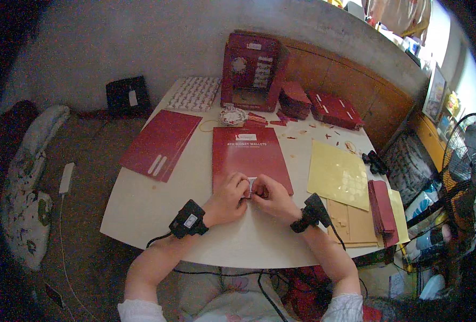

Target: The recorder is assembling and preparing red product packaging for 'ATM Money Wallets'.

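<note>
A dark red printed card panel [254, 155] lies flat in front of me, with a white label patch near its far end. Both of my hands meet over its near edge. Between their fingertips is a small whitish slip [252, 184], partly covered; whether it is loose or fixed to the panel I cannot tell. My left hand [226, 199] is closed, its fingers curled at the slip's left side. From the right, my right hand [275, 198] pinches at the same slip with thumb and forefinger.
White table [206, 247] carries another red panel [163, 142] at left, a sticker sheet [193, 94], an open red box [251, 72] and red stacks [334, 109] at the back. Yellow sheets [337, 174] and brown envelopes [350, 222] lie right. A fan [466, 145] stands beyond.
</note>
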Motion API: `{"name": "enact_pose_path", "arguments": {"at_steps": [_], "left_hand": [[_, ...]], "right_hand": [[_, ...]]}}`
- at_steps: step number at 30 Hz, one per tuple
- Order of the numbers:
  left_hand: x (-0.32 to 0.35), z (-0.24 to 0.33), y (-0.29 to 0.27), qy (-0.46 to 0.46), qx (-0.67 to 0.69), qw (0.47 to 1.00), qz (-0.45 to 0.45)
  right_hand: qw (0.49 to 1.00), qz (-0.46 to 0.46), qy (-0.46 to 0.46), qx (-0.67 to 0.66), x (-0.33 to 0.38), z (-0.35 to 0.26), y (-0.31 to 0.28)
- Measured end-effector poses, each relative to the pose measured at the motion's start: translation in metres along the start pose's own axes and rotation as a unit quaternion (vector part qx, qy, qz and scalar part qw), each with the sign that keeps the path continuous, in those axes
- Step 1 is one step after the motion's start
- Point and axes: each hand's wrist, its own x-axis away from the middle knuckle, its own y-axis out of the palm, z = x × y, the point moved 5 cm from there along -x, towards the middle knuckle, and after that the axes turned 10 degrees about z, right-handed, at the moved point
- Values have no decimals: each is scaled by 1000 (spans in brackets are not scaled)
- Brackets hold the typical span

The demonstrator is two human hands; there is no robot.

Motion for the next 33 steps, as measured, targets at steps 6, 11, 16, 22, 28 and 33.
{"name": "enact_pose_path", "arguments": {"at_steps": [6, 11, 16, 22, 28, 33], "left_hand": [[-1, 4, -3, -15, 8, 1000, -8], [2, 0, -2, -19, -10, 999, -36], [-1, 5, -1, -5, -4, 1000, -4], [1, -1, 1, -12, -11, 1000, -21], [2, -1, 0, -15, -13, 1000, -24], [2, -2, 3, -11, -5, 1000, -22]], "right_hand": [[999, 23, 35, 14, 0, -4, -16], [998, 42, -16, -47, 4, -1, -24], [992, -5, -111, 56, 6, -13, -18], [990, -24, -122, 72, 6, -24, -23], [976, -3, -203, 83, 7, -24, -21], [979, -22, -188, 73, 7, -23, -22]]}}
